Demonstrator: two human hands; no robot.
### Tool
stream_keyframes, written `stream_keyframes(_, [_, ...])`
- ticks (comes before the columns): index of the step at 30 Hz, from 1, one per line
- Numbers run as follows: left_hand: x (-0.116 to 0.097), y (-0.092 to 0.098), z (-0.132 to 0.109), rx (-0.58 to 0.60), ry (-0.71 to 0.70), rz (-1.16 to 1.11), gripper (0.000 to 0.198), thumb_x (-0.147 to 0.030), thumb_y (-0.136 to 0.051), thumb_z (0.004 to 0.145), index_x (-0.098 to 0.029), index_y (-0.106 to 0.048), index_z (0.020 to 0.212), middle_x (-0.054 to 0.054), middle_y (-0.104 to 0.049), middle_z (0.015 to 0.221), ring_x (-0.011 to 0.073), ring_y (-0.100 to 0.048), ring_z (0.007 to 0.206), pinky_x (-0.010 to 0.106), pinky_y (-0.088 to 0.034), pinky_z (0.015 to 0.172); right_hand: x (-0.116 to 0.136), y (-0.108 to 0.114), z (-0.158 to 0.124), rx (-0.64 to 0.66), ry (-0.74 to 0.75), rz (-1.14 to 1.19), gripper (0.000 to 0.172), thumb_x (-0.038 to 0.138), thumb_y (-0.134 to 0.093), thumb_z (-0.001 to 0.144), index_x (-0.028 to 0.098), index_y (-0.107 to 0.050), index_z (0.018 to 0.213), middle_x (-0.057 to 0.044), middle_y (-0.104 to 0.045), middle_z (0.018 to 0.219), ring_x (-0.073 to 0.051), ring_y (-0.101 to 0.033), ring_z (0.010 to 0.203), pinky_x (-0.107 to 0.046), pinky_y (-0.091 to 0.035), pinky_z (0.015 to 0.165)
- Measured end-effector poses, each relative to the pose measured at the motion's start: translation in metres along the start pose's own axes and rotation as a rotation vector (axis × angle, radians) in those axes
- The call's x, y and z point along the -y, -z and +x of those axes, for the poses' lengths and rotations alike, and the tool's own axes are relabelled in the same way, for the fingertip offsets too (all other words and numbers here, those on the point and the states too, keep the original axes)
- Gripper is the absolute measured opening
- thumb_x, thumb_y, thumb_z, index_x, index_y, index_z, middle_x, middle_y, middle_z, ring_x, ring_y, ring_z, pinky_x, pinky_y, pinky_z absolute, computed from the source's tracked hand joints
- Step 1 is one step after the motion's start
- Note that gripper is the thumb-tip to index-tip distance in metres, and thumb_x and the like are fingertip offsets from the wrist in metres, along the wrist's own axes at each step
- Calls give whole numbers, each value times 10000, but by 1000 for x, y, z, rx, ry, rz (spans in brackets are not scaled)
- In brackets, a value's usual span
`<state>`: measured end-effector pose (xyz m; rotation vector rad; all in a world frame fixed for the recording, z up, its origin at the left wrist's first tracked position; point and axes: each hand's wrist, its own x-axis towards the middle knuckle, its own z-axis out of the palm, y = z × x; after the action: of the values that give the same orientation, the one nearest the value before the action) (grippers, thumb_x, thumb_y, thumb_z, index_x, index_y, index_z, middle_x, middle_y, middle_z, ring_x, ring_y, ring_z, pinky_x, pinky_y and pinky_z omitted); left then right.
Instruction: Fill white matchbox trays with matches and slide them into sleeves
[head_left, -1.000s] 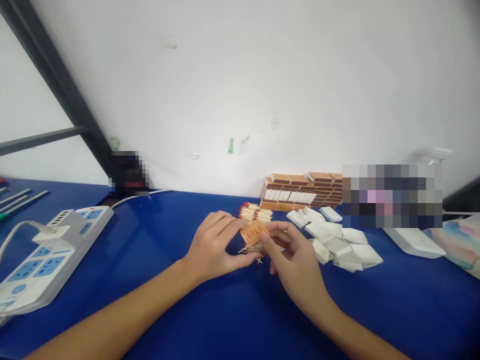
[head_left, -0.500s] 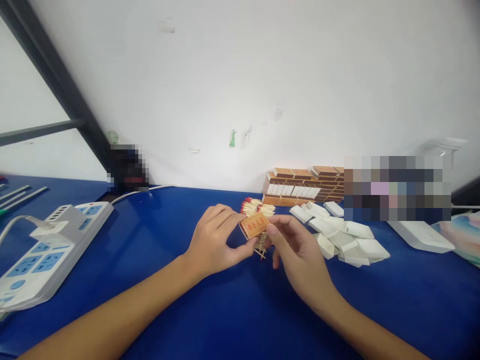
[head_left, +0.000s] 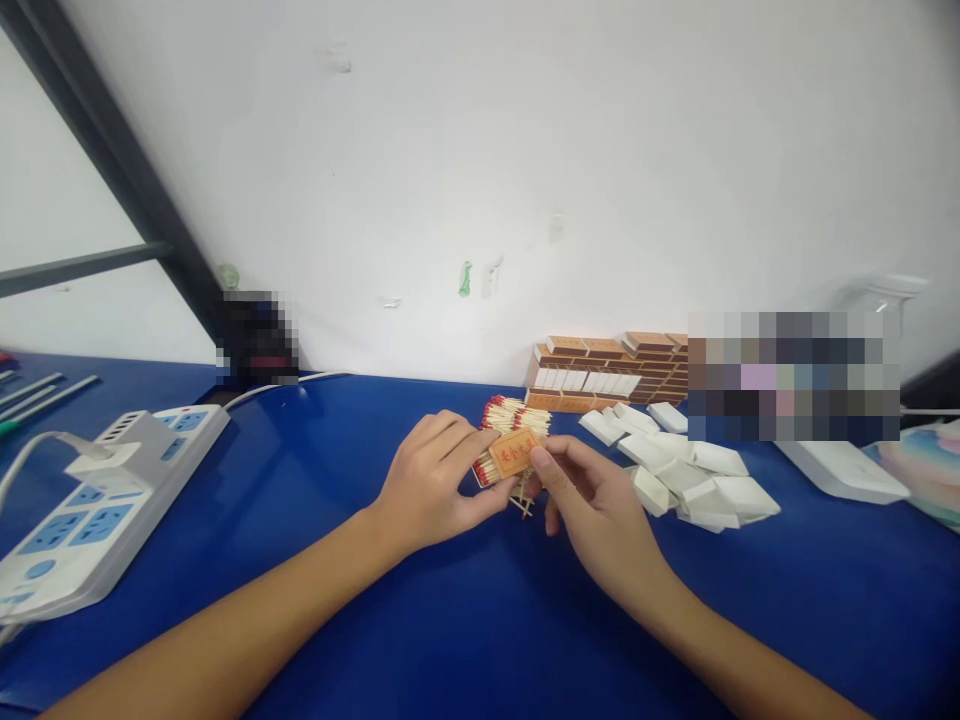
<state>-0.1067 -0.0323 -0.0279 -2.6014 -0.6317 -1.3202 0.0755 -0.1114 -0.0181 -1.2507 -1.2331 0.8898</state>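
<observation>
Between my two hands is a small matchbox (head_left: 513,454) with an orange cover and red characters. Its tray sticks out on the left and shows several red-headed matches. My left hand (head_left: 433,478) pinches the tray end between thumb and fingers. On the other side, my right hand (head_left: 596,500) grips the cover, thumb on top. Just behind the box lies a pile of loose matches (head_left: 517,412) with red heads. A few more match sticks (head_left: 525,505) show below the box, partly hidden by my fingers.
Matchboxes (head_left: 600,375) stand stacked against the wall. White paper trays (head_left: 686,470) lie heaped to the right, near a white box (head_left: 844,472). At left a white power strip (head_left: 112,530) with a plugged-in cable rests on the blue tabletop (head_left: 465,640). Two areas are pixelated.
The matchbox was closed half a second ago. Now its tray has slid out to the left from the cover, exposing the match heads. My hands have barely moved.
</observation>
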Motion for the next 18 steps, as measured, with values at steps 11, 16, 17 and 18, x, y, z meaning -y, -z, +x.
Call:
stream_keyframes(11, [5, -1, -3, -9, 49, -43, 393, -437, -746, 931, -180, -645, 1211, 84, -755, 1028, 222, -657, 916, 397, -557, 807, -2, 7, 5, -49, -23, -37, 442, 645, -702, 871, 204, -679, 901, -2, -636, 667, -125, -524, 460, -250, -457, 397])
stream_keyframes(16, [6, 0, 0, -36, 3, -53, 397, -426, -768, 917, -172, -649, 1198, 69, -761, 1001, 211, -656, 904, 383, -559, 812, -1, 13, 9, 5, -50, -87, 449, 648, -652, 911, 200, -677, 884, -3, -646, 675, -112, -524, 439, -241, -449, 392])
stream_keyframes(17, [6, 0, 0, -39, -4, -50, 395, -424, -767, 919, -169, -649, 1198, 70, -762, 1002, 209, -657, 904, 382, -559, 813, -1, 14, 9, 13, -46, -93, 452, 648, -648, 914, 198, -676, 876, -4, -646, 676, -111, -525, 441, -240, -451, 394])
stream_keyframes(18, [6, 0, 0, -43, -11, -47, 391, -422, -764, 921, -167, -650, 1195, 70, -763, 1001, 208, -657, 904, 382, -560, 815, 0, 15, 9, 19, -41, -97, 453, 647, -647, 915, 197, -675, 870, -4, -645, 677, -110, -524, 445, -239, -455, 396])
